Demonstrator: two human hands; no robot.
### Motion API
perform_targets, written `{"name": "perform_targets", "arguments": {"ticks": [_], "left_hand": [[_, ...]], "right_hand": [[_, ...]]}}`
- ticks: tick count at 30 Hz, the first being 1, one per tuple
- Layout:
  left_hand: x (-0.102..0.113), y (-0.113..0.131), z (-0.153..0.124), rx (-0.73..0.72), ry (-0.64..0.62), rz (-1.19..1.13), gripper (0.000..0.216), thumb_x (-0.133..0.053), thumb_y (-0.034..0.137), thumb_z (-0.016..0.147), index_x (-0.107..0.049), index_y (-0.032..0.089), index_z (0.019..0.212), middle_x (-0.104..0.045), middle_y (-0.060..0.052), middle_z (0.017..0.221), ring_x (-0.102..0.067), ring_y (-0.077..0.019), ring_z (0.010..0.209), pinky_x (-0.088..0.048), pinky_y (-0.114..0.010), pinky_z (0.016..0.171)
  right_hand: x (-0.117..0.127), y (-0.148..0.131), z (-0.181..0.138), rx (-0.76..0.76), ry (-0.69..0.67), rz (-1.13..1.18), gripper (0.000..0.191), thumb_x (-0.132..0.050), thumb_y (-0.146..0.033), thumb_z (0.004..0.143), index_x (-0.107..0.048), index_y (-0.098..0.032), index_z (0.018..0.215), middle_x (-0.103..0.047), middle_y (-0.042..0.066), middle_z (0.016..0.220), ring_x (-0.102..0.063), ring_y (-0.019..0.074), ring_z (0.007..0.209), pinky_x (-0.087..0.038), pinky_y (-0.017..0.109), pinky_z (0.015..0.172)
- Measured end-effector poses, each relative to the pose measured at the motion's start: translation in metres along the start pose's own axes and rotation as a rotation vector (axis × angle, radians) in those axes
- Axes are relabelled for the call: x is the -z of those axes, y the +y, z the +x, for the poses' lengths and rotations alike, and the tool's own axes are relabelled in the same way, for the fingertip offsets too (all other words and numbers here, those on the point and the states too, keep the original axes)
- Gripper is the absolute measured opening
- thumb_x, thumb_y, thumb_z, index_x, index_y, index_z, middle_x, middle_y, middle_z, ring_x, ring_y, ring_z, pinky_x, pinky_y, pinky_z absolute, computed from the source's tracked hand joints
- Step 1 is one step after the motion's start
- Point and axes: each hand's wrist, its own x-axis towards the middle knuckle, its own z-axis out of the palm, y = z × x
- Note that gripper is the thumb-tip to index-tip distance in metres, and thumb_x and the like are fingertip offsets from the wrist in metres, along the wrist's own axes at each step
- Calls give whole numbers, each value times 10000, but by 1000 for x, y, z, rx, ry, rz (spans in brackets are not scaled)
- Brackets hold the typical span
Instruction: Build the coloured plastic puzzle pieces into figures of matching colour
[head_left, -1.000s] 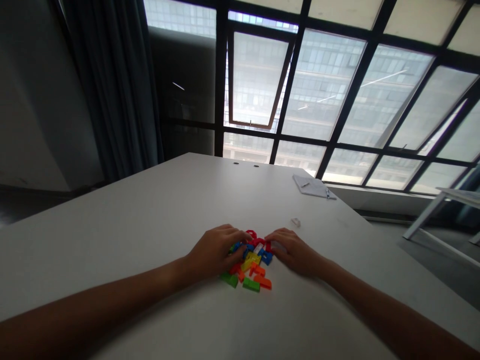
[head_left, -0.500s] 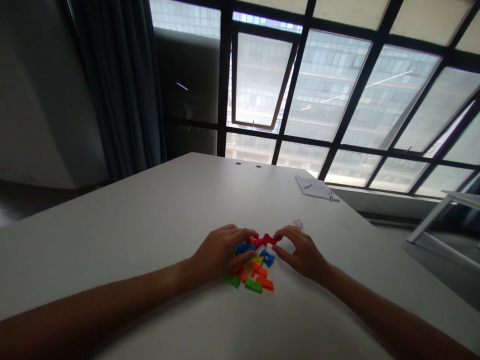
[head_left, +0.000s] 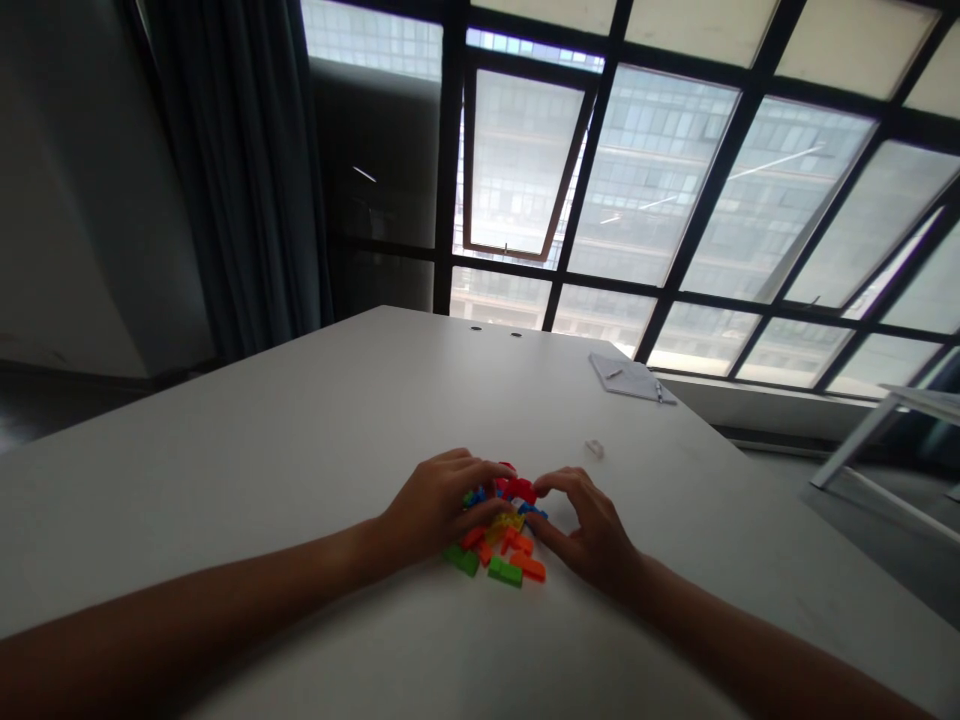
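A pile of small plastic building blocks lies on the white table between my hands. My left hand (head_left: 446, 503) curves around the pile's left side, thumb and fingers apart, partly covering blue blocks (head_left: 475, 496). From the right, my right hand (head_left: 592, 525) reaches in, its index fingertip at a red block (head_left: 520, 490) and its thumb near another blue block (head_left: 532, 510). Its thumb and index are spread. Yellow blocks (head_left: 511, 522) sit mid-pile. Nearer me are orange blocks (head_left: 529, 567) and green blocks (head_left: 505, 572).
A small clear piece (head_left: 595, 448) lies beyond my right hand. Papers with pens (head_left: 632, 378) rest near the far right of the white table (head_left: 337, 420). Another table (head_left: 892, 400) stands at right. Windows and a dark curtain (head_left: 240, 180) are behind.
My right hand has moved left and slightly toward me, closer to the pile. The red blocks have shifted left with it. My left hand has barely moved.
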Motion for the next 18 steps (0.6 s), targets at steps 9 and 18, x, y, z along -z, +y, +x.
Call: {"name": "perform_targets", "arguments": {"ticks": [9, 18], "left_hand": [[-3, -2, -3, 45, -38, -2, 323, -615, 472, 966, -679, 256, 1199, -720, -27, 934, -631, -174, 844, -472, -282, 752], [-1, 2, 0, 17, -60, -17, 279, -607, 453, 976, -682, 245, 1147, -733, -5, 894, -624, -170, 832, -454, -290, 757]], "right_hand": [[-5, 4, -4, 36, 28, 16, 224, -663, -158, 921, -593, -226, 1123, -694, 49, 936, -645, 211, 846, -520, 376, 779], [-3, 1, -2, 72, 33, 36, 246, -668, -121, 907, -602, -224, 1120, -705, 59, 966, -647, 212, 865, -514, 386, 794]]}}
